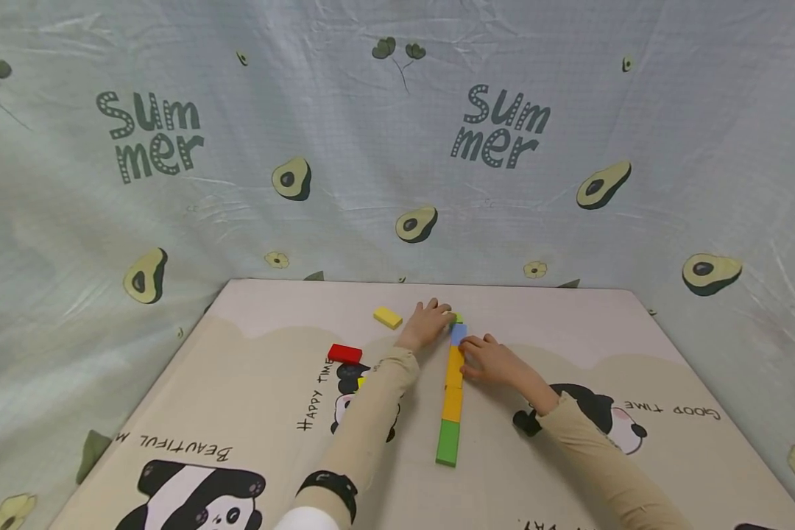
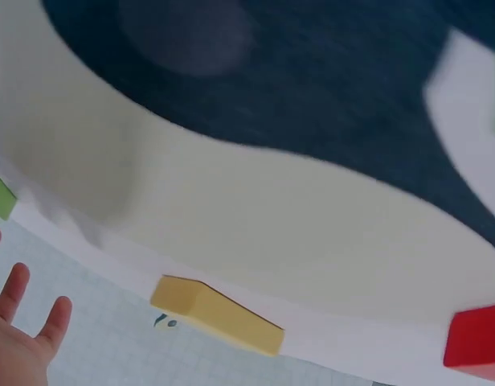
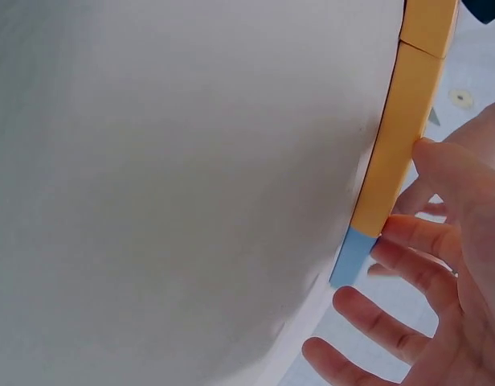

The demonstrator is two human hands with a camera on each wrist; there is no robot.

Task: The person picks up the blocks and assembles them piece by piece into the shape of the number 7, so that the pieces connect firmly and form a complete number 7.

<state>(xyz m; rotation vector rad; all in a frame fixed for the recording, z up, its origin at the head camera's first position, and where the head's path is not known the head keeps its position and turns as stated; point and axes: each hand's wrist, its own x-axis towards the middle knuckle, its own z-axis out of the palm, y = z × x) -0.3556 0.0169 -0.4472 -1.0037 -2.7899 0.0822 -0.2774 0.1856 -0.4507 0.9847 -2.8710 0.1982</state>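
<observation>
Sleeve (image 1: 367, 423) is partly hiding yellow piece (image 1: 361, 383) near red block (image 1: 345, 354); spread-fingered right hand (image 1: 495, 362) is touching block row (image 1: 452, 405), left hand (image 1: 426, 324) reaching lime block (image 1: 460, 319), grip unclear.

Far green block (image 1: 459, 319) partly hidden, bottom lettering (image 1: 559, 525) cropped

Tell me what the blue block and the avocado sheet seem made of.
Blue block: painted wood or plastic, perhaps; smooth, even colour and straight edges, but no visible grain settles which.
Avocado sheet: probably thin plastic or coated fabric, faintly shiny, judging by its creases and pale highlights.
</observation>
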